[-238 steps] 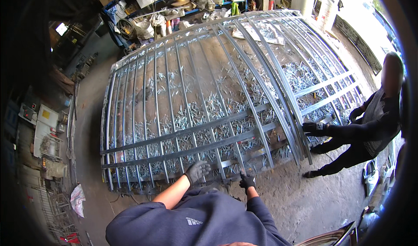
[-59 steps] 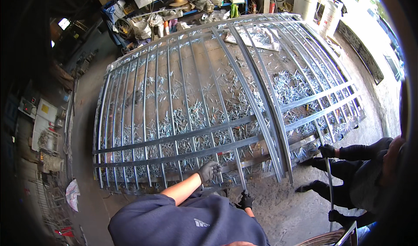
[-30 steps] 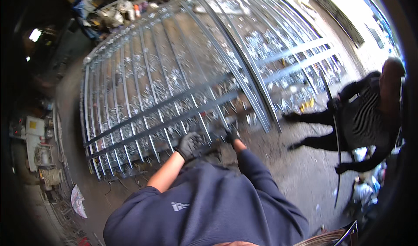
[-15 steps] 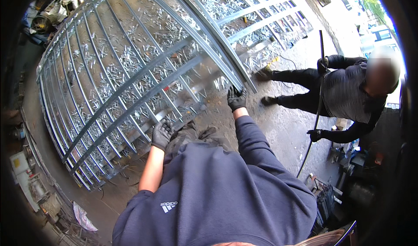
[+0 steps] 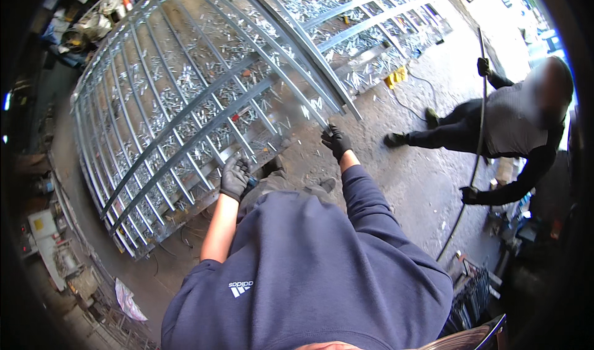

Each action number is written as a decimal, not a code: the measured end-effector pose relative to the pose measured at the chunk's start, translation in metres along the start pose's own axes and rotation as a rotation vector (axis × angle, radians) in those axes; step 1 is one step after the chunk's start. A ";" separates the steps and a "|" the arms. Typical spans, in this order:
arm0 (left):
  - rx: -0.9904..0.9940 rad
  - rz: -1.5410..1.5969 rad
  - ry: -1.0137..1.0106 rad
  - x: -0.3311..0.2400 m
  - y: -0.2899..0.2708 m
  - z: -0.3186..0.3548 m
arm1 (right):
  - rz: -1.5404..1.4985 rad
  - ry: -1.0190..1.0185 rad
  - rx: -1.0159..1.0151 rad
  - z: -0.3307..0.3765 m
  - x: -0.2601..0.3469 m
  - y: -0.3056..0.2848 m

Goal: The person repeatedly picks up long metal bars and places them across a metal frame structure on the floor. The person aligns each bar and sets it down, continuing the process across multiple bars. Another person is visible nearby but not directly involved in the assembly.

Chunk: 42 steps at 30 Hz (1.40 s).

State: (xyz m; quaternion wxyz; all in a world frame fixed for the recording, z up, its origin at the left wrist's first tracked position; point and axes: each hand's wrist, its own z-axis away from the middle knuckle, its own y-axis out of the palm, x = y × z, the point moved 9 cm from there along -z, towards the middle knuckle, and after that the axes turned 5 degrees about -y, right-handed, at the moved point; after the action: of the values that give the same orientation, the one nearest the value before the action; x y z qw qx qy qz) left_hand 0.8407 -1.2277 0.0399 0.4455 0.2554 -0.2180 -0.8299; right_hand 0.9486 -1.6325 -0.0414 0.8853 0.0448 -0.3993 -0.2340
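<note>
Navy sweatshirt, black work gloves

— What's shifting around the left hand (image 5: 235,177)?
— The metal gate (image 5: 204,96) is swinging away leftward; both gloved hands are now gripping its near edge.
— And beyond the right hand (image 5: 336,141)?
— A co-worker (image 5: 495,127) is stepping nearer, now holding a long rod (image 5: 479,121) upright.

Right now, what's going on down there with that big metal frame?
A person in a dark blue hooded top leans over a large grey metal gate that lies flat on the workshop floor. Both hands wear black gloves: the left hand rests at the gate's near edge, while the right hand is at the end of one of its thick curved bars. To the right, a second person stands apart from the gate, holding a long thin dark rod with both hands.
</note>
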 end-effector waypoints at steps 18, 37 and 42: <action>-0.124 -0.010 -0.047 0.185 0.008 0.071 | 1.259 -0.385 0.346 -0.019 0.027 0.057; 0.278 -0.300 -0.275 0.295 0.101 -0.083 | 1.260 0.241 0.263 0.338 -0.145 -0.528; 0.204 -0.134 -0.113 0.297 0.134 -0.108 | 0.992 0.221 -0.063 0.398 -0.126 -0.551</action>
State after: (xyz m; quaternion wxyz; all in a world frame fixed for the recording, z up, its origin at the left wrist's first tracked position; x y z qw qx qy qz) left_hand 0.8517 -1.5629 -0.0331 0.3480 0.2663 -0.3084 -0.8443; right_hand 0.3787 -2.0212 -0.0051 0.9277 -0.1525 -0.2691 0.2090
